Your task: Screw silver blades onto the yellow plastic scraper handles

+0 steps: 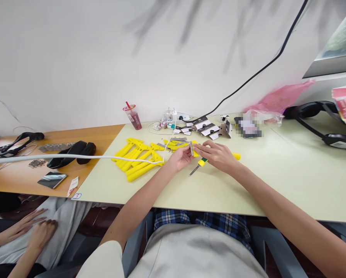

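Note:
My left hand [183,157] is closed, its fingertips pinching a thin grey metal strip [191,149] against the head of a yellow plastic handle. My right hand [218,155] is wrapped over that yellow handle [236,156], whose end sticks out past the wrist side. A screwdriver [202,161] with a yellow and green grip points down-left below the right fingers; whether they hold it or it lies on the table I cannot tell. Left of my hands lie several yellow T-shaped handles [142,164]. More yellow parts and metal strips [173,145] lie just behind the left hand.
Black-and-white cards [209,129] and a power strip [183,116] lie near the wall. A drink cup [134,117] stands at the back left. A white cable [103,156] crosses the view on the left. A headset [332,123] lies right. Another person's hands [36,227] rest at lower left.

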### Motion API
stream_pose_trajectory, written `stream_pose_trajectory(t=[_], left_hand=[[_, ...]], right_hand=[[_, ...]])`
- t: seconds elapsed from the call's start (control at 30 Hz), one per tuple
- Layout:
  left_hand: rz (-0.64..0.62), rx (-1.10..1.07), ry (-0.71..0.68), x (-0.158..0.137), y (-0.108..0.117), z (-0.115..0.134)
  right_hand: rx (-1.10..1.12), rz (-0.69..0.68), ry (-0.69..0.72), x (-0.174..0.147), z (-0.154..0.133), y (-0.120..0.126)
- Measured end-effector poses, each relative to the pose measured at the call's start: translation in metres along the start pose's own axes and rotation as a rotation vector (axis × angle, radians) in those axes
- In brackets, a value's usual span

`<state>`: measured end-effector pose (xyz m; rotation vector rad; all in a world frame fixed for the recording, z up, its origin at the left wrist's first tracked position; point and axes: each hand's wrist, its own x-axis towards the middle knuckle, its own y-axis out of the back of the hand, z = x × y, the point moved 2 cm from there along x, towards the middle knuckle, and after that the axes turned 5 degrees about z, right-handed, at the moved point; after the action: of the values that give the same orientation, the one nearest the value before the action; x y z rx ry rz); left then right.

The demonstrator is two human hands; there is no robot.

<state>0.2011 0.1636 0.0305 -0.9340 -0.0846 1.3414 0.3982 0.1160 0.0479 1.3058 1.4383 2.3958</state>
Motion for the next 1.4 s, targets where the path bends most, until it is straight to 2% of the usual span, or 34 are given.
stream_pose_trajectory(t=[0.1, 0.17, 0.4, 0.5, 0.6, 0.7, 0.8, 0.9, 0.97, 1.03, 1.1, 1.17, 1.27, 1.4], left_hand=[[-0.002, 0.001, 0.009, -0.002, 0.000, 0.001], [-0.004, 0.002, -0.003, -0.003, 0.000, 0.001], [-0.080, -0.053, -0.070, -0.009, -0.005, -0.006], [-0.090, -0.038, -0.076, -0.012, -0.007, -0.008], [-0.106, -0.010, -0.086, -0.013, -0.008, -0.009], [-0.123, 0.029, -0.105, -0.013, -0.008, -0.009], [-0.099, 0.055, -0.143, -0.012, -0.007, -0.009], [-0.032, 0.065, -0.176, -0.011, -0.005, -0.008], [-0.040, 0.046, -0.153, -0.011, -0.006, -0.008], [-0.082, 0.005, -0.087, -0.011, -0.008, -0.008], [-0.098, -0.034, -0.026, -0.011, -0.010, -0.007], [-0.081, -0.056, -0.004, -0.011, -0.011, -0.007], [-0.076, -0.074, -0.022, -0.012, -0.013, -0.007], [-0.056, -0.090, -0.008, -0.013, -0.011, -0.006]], right_hand=[[0.066, 0.014, -0.034, -0.001, 0.002, -0.002], [0.146, 0.036, -0.114, 0.000, 0.004, -0.003], [0.653, 0.245, -0.602, 0.010, 0.005, 0.007], [0.807, 0.233, -0.812, 0.014, 0.004, 0.016], [0.979, 0.190, -0.963, 0.015, 0.004, 0.020], [1.119, 0.178, -1.078, 0.014, 0.007, 0.016], [1.245, 0.195, -1.136, 0.012, 0.008, 0.010], [1.246, 0.225, -1.161, 0.010, 0.009, 0.007], [1.056, 0.300, -1.099, 0.007, 0.012, 0.011], [0.775, 0.311, -0.833, 0.005, 0.014, 0.017], [0.503, 0.191, -0.476, 0.004, 0.013, 0.020], [0.311, 0.037, -0.231, 0.000, 0.013, 0.017], [0.224, -0.013, -0.153, -0.004, 0.016, 0.010], [0.349, 0.103, -0.265, -0.005, 0.018, 0.006]])
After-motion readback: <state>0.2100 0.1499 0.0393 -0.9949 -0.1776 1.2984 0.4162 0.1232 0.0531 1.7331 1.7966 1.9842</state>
